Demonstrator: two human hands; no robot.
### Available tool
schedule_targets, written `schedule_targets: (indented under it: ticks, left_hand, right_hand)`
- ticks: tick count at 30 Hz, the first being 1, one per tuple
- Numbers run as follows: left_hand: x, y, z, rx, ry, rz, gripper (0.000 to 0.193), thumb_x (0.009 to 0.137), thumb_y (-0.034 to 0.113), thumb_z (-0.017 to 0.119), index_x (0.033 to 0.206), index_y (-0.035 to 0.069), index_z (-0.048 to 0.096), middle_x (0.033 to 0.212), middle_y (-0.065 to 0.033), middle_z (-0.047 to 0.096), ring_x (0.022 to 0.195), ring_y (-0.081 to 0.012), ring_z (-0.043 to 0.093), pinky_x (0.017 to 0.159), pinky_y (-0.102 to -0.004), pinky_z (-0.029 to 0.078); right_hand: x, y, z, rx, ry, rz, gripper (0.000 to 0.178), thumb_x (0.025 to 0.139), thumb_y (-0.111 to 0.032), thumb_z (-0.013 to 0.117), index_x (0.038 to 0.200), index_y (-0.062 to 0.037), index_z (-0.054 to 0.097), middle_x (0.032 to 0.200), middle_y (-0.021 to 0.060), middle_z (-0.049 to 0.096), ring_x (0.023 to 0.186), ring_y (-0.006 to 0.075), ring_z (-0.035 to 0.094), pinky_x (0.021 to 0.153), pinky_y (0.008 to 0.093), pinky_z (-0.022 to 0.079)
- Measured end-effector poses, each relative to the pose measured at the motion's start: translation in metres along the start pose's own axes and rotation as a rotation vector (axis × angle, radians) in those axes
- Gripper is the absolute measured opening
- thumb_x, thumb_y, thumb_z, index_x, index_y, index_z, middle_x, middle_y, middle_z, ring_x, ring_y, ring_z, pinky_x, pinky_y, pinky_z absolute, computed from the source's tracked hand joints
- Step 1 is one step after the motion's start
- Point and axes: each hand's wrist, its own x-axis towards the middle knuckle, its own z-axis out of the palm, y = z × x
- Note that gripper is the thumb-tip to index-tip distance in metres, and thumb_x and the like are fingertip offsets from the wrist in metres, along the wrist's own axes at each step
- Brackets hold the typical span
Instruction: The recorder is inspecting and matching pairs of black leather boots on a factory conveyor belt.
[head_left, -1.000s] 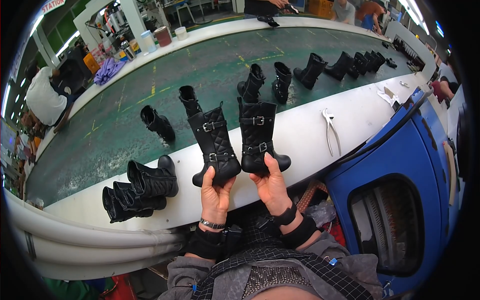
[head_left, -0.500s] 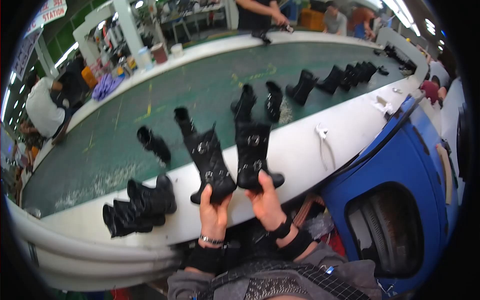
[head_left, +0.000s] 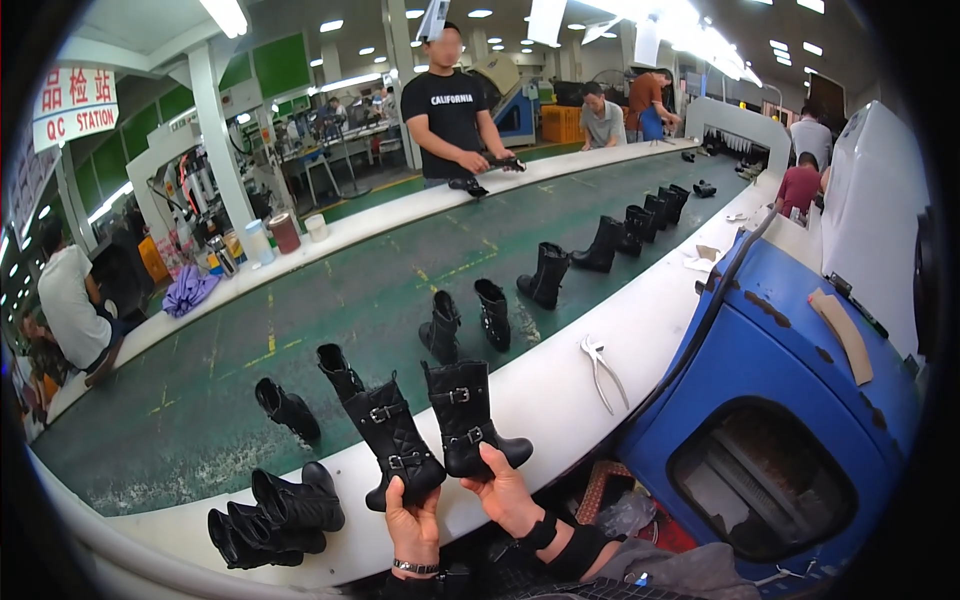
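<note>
My left hand (head_left: 413, 528) grips a black quilted boot (head_left: 388, 428) by its sole and heel end. The boot stands roughly upright, leaning left, with two buckled straps. In my right hand (head_left: 506, 496) is a matching black boot (head_left: 460, 408), held around the foot with the thumb on top and its toe turned right. The two boots are side by side above the white near ledge (head_left: 540, 395). Left of them, several black boots (head_left: 300, 500) lie bunched on that ledge. Just beyond, a single boot (head_left: 287, 408) sits on the green conveyor belt (head_left: 225, 410).
Several more black boots (head_left: 545, 275) line the belt toward the far right. Pliers (head_left: 603, 372) lie on the near ledge. A blue machine (head_left: 760, 370) with a dark window borders my right. Across the belt, a person in a black shirt (head_left: 447, 125) handles a dark item.
The view has tilted upward, so my hands, both boots and the ledge sit lower in the picture. Both boots stay in my grip, and the person across the belt now shows more fully.
</note>
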Motion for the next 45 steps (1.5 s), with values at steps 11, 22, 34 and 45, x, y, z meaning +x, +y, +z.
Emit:
schedule_targets:
  ticks: [11,22,34,45]
  left_hand:
    - [-0.0001,-0.0001,-0.0014,-0.005,-0.012,0.002,0.04,0.084,0.023,0.069,0.116,0.004,0.053,0.106,-0.0123,0.065,0.097,-0.0278,0.066,0.081,-0.0437,0.059]
    - [0.0002,0.0,-0.0019,0.015,-0.009,0.003,0.041,0.085,0.024,0.069,0.116,0.004,0.053,0.108,-0.0117,0.064,0.099,-0.0272,0.065,0.084,-0.0436,0.058]
    - [0.0018,0.0013,-0.0043,0.033,-0.045,-0.016,0.041,0.084,0.022,0.069,0.117,0.003,0.054,0.109,-0.0119,0.064,0.1,-0.028,0.064,0.086,-0.0436,0.058]
    - [0.0012,0.0008,-0.0038,0.066,-0.044,-0.012,0.041,0.085,0.025,0.068,0.117,0.005,0.053,0.11,-0.0119,0.064,0.102,-0.0279,0.064,0.084,-0.0445,0.058]
  right_hand:
    - [0.0001,0.0017,-0.0039,-0.054,-0.025,0.008,0.028,0.088,-0.031,0.067,0.108,-0.0127,0.061,0.097,0.001,0.067,0.082,0.0128,0.064,0.068,0.0298,0.055]
    - [0.0019,0.0014,-0.0049,-0.051,-0.035,0.011,0.028,0.089,-0.029,0.066,0.109,-0.0104,0.061,0.097,0.0022,0.067,0.08,0.0127,0.065,0.064,0.0275,0.057]
    - [0.0007,0.0003,-0.0012,-0.032,-0.003,-0.015,0.029,0.085,-0.028,0.07,0.104,-0.0077,0.062,0.092,0.003,0.068,0.076,0.0132,0.066,0.062,0.0286,0.058]
    - [-0.0011,-0.0014,-0.0007,-0.06,-0.011,-0.006,0.03,0.086,-0.027,0.07,0.108,-0.009,0.06,0.094,0.0031,0.067,0.076,0.0136,0.066,0.063,0.0294,0.058]
